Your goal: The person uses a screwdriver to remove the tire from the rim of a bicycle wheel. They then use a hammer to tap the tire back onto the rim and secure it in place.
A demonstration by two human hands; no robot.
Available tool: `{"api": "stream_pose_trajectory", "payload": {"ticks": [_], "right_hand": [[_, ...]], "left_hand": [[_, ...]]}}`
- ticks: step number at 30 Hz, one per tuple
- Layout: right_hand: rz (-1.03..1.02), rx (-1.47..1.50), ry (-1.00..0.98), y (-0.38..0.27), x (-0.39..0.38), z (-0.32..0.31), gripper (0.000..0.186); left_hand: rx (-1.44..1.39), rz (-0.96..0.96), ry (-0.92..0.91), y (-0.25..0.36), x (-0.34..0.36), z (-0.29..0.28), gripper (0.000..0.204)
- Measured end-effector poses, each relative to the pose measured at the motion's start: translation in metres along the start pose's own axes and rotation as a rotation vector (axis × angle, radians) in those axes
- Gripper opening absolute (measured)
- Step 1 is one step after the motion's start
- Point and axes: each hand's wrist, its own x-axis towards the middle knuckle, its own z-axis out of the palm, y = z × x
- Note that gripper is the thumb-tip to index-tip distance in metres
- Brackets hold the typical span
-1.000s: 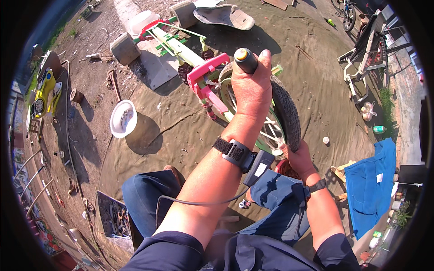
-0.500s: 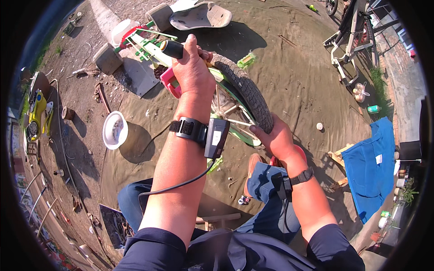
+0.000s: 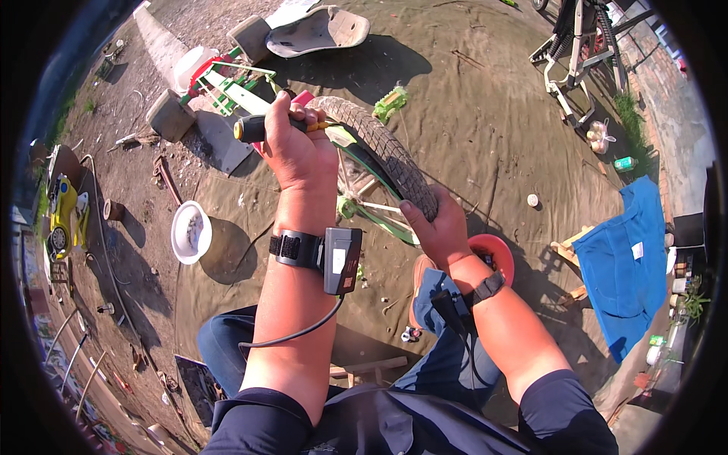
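My left hand (image 3: 299,152) is closed round a black-and-yellow tool handle (image 3: 250,129), whose yellow end meets the upper rim of a wheel by the tyre (image 3: 379,140). The wheel has a pale green rim (image 3: 387,225) and light spokes. My right hand (image 3: 436,224) grips the lower end of the tyre, thumb on its inner edge. Behind my left hand, a pink part (image 3: 303,98) is partly hidden. A green-and-pink frame (image 3: 243,95) lies beyond, with grey rollers (image 3: 171,117) on it.
A white basin (image 3: 182,235) sits left, a red basin (image 3: 504,258) by my right forearm. A grey seat shell (image 3: 318,34) lies at the back. Right are a folded chair-like frame (image 3: 569,83) and blue cloth (image 3: 622,265). A yellow toy vehicle (image 3: 64,220) lies far left; a tarp (image 3: 500,136) covers the ground.
My left hand and tool have moved left and down, and the tool has tipped from upright to nearly sideways. The wheel leans further left; my right hand has moved up and left with it.
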Motion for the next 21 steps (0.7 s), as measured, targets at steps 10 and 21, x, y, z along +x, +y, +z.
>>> {"api": "stream_pose_trajectory", "payload": {"ticks": [10,21], "right_hand": [[-0.049,0.058,0.025,-0.001,0.003,-0.001,0.039],[-0.034,0.112,0.058,0.011,0.005,0.007,0.044]], "left_hand": [[-0.02,-0.036,-0.076,0.0,-0.024,0.008,0.018],[0.067,-0.036,-0.119,-0.001,-0.063,0.017,0.017]]}}
